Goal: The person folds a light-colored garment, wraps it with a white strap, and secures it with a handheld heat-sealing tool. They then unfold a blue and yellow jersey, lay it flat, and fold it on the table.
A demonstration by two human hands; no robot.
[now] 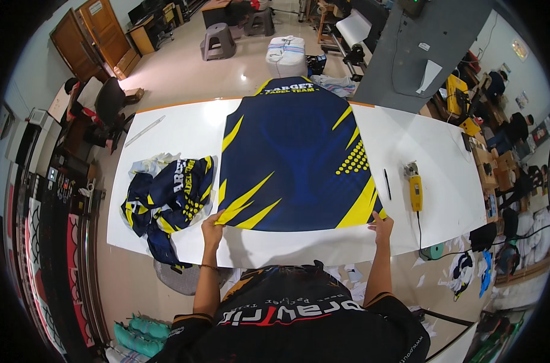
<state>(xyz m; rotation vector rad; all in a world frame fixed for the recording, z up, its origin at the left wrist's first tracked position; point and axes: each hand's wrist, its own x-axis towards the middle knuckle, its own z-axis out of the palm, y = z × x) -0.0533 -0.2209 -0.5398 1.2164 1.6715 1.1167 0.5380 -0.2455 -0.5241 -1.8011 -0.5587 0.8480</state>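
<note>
A navy and yellow jersey panel lies spread across the white table, its far end reaching past the table's back edge. My left hand pinches its near left corner. At the near right corner, my right hand grips the fabric between thumb and fingers. To the left of the panel sits a crumpled heap of matching navy and yellow fabric pieces, part of it hanging over the near edge.
Right of the panel lie a black pen and a yellow electric cutter, its cord running off the near edge. A clear ruler rests at the far left. Beyond the table are a grey pillar, a white sack and stools.
</note>
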